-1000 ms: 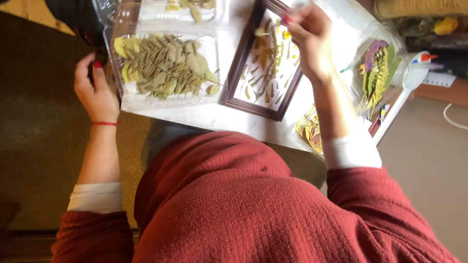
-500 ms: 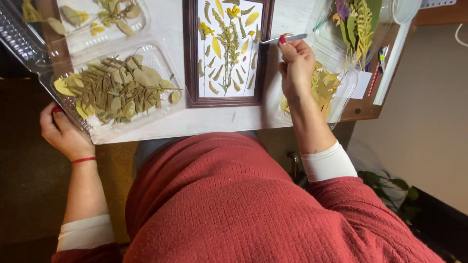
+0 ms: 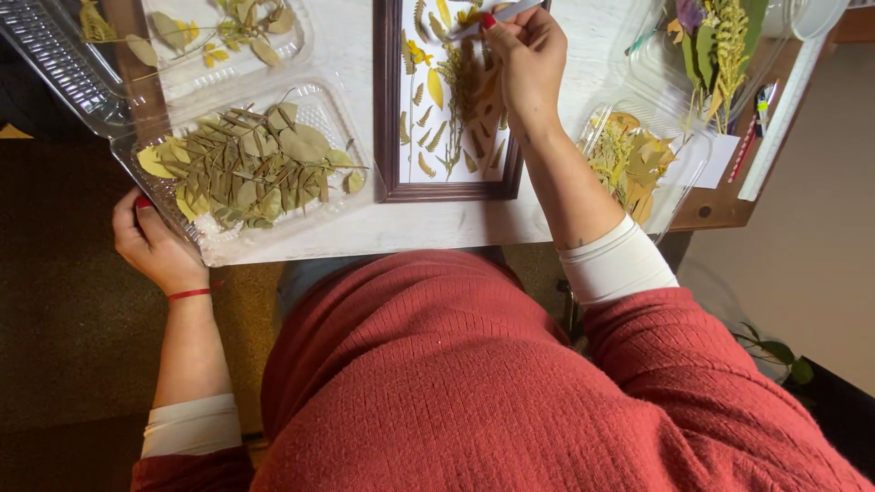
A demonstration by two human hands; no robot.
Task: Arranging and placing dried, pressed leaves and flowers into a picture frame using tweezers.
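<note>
Tweezers (image 3: 499, 16) pinched in right-hand fingers (image 3: 510, 36) over framed leaves (image 3: 437, 91); left fingers (image 3: 137, 214) grip clear tray (image 3: 310, 100) of dried leaves (image 3: 241, 169).

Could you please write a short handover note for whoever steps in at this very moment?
Left hand: grips the near-left corner of the clear plastic tray of pressed green leaves.
Right hand: over the dark wooden frame, pinching a slim white tool; its tip is hidden, so I cannot tell if it carries a leaf.
Done: yellow and green leaves and sprigs already lie on the frame's white backing.
Left: bare white patches remain in the frame's lower part. More pressed plants sit in trays to the right and at the far left.
</note>
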